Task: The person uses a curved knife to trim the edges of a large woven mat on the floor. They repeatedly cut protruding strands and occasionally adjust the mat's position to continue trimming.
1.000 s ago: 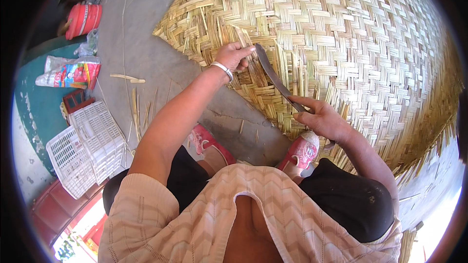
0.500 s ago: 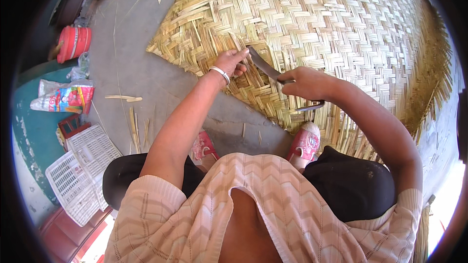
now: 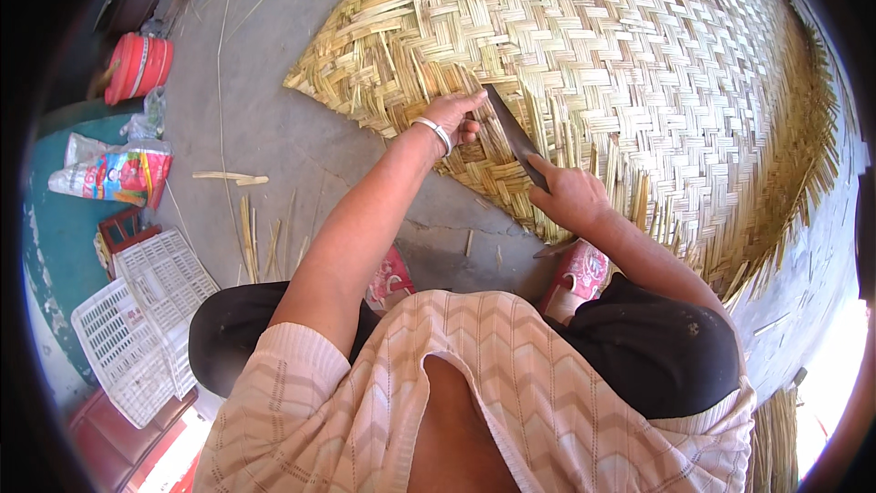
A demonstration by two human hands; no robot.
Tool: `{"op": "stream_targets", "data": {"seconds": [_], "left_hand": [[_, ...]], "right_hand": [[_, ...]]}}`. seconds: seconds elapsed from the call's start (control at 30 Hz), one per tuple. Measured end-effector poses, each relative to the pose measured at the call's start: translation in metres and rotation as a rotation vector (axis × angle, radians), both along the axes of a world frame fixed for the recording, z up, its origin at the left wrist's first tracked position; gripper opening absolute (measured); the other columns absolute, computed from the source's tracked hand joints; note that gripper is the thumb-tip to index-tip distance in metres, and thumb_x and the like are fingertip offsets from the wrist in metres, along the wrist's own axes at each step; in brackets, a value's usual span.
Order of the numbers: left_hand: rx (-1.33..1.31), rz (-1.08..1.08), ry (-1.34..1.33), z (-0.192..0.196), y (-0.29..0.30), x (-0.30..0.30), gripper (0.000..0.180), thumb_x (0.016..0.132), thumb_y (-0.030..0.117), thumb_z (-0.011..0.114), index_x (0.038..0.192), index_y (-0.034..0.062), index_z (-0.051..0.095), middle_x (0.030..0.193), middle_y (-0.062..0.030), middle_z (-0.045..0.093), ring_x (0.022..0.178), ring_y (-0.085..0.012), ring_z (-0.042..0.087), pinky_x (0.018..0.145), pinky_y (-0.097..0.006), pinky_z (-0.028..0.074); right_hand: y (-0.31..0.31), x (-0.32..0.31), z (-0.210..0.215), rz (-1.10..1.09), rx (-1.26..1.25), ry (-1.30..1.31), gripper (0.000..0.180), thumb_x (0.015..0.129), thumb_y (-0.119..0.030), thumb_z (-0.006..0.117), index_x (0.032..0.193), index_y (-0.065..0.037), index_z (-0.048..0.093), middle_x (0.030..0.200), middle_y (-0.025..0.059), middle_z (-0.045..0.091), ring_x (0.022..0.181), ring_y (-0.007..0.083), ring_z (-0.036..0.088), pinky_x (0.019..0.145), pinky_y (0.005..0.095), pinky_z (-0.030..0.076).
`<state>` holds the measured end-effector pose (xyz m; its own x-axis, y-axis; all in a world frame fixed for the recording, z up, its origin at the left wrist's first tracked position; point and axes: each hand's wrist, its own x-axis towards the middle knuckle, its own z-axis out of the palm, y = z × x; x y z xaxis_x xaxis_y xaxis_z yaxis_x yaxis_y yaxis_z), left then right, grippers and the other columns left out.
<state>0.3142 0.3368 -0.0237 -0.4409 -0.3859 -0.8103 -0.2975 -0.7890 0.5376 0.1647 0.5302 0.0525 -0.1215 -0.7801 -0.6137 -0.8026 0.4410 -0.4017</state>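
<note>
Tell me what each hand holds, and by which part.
Right hand: dark blade, gripped partway along. Left hand: at the woven mat; grip unclear.

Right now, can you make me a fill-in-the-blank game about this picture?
At the woven mat, the right hand holds a dark blade, its ____ beside the left hand.
The bracelet is worn on the person's ____.
The slatted plastic crate is coloured ____.

Missing words: tip; left wrist; white.

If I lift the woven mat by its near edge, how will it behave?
The woven mat will likely flex, being interlaced rather than solid. Probably light for its spread: it looks thin. Loose strip ends near the right hand may snag.
</note>
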Motion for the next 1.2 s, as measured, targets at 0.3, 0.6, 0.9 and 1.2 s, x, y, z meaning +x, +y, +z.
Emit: {"op": "stream_targets", "data": {"seconds": [0.3, 0.6, 0.9, 1.2], "left_hand": [[0.124, 0.027, -0.120, 0.019, 0.004, -0.006, 0.020, 0.089, 0.026, 0.074, 0.095, 0.0136, 0.059, 0.070, 0.0060, 0.050, 0.051, -0.0041, 0.048, 0.042, -0.019, 0.040], [0.320, 0.000, -0.119, 0.017, 0.008, -0.004, 0.016, 0.090, 0.026, 0.073, 0.090, 0.0144, 0.062, 0.051, 0.0105, 0.043, 0.040, -0.0026, 0.040, 0.041, -0.019, 0.032], [-0.033, 0.055, -0.384, -0.002, 0.012, -0.030, 0.029, 0.086, 0.033, 0.077, 0.081, 0.0114, 0.058, 0.060, 0.0071, 0.046, 0.045, -0.0044, 0.040, 0.042, -0.023, 0.040], [-0.557, -0.771, -0.519, 0.023, 0.006, -0.013, 0.065, 0.069, 0.062, 0.080, 0.078, -0.0010, 0.066, 0.079, -0.0136, 0.069, 0.055, -0.0195, 0.063, 0.059, -0.034, 0.055]], "right_hand": [[-0.006, -0.008, 0.000, 0.002, 0.000, -0.045, 0.061, 0.085, -0.036, 0.058, 0.143, -0.022, 0.046, 0.093, 0.0203, 0.070, 0.089, 0.0369, 0.068, 0.084, 0.0469, 0.053], [-0.006, -0.012, -0.002, -0.007, -0.009, -0.077, 0.061, 0.085, -0.038, 0.058, 0.143, -0.022, 0.046, 0.095, 0.0205, 0.070, 0.091, 0.0364, 0.068, 0.084, 0.0472, 0.053], [-0.005, -0.013, -0.002, 0.006, -0.024, -0.073, 0.062, 0.084, -0.036, 0.059, 0.143, -0.022, 0.046, 0.093, 0.0206, 0.070, 0.088, 0.0366, 0.068, 0.081, 0.0474, 0.054], [-0.007, -0.018, 0.006, 0.077, 0.009, -0.059, 0.058, 0.086, -0.033, 0.057, 0.141, -0.018, 0.046, 0.100, 0.0175, 0.070, 0.095, 0.0340, 0.068, 0.084, 0.0461, 0.054]]}}
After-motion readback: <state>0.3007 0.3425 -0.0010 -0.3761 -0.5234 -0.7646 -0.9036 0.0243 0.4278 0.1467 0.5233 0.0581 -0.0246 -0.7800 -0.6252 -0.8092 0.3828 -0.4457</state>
